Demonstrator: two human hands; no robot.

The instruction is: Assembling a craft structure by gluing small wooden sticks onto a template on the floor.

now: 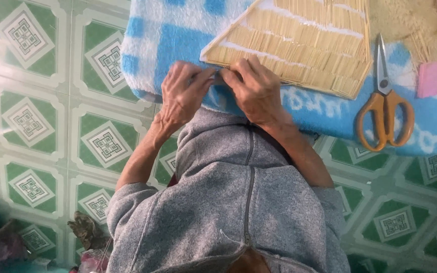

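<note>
So the person sits over a blue and white towel (178, 45) spread on a green patterned tile floor (36, 126), working on a flat panel of thin pale sticks (304, 45) laid side by side. The panel sits on the towel at the top of the head view, its pointed corner aimed at the hands.

The left hand (183, 93) is curled, fingertips pinched together right at that corner, touching the panel's lower edge. Looks like it's nipping something thin there, but what exactly is too small to tell. The right hand (256, 88) sits just beside it, fingers bent and pressing down on the same edge, thumb tucked toward the left hand. Neither hand is spread open.

How far along? Judging by the look of it, most of the panel is already built: about 4 banded rows of sticks show, with white lines running between them, maybe glue or thread. The near corner is what is getting fiddled with, so the edge seems to be what's left.

Count: 1 stick panel, 1 pair of orange-handled scissors (384, 101) lying untouched on the towel to the right, 1 small pink block (428, 80) beside them, and a loose scatter of spare sticks (421, 48) near the top right.
</note>
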